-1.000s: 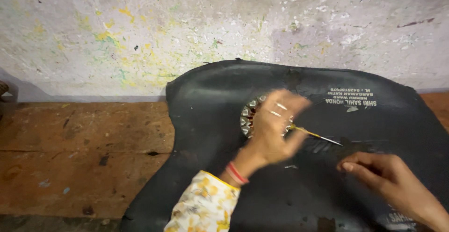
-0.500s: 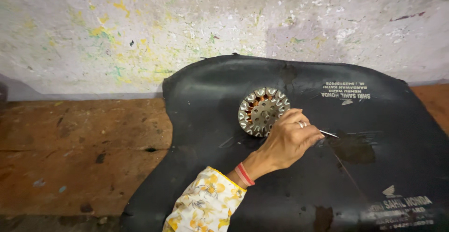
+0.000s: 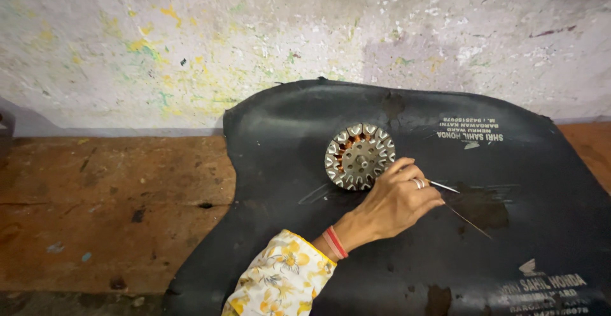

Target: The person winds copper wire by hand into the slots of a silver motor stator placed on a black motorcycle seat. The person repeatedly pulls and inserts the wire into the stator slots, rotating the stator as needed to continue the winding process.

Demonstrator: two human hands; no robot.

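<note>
Fingers [image 3: 407,166] of the left hand [image 3: 394,201] are pinched shut around a thin, silvery metal pin [image 3: 443,187], fingertips touching the near-right rim of the round, toothed metal stator with copper windings [image 3: 359,156]. That stator lies flat on a black rubber sheet [image 3: 286,138] covering the right of the worn wooden desk [image 3: 108,201], near a paint-flecked wall [image 3: 191,42]. The hand appears to be working at the rim slots. No right hand shows.

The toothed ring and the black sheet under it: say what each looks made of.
Toothed ring: bare grey metal, seemingly stacked plates, with coppery windings in the slots. Black sheet: probably rubber or vinyl, matte and limp, with a curling edge. Left hand holds a thin metal pin.
</note>
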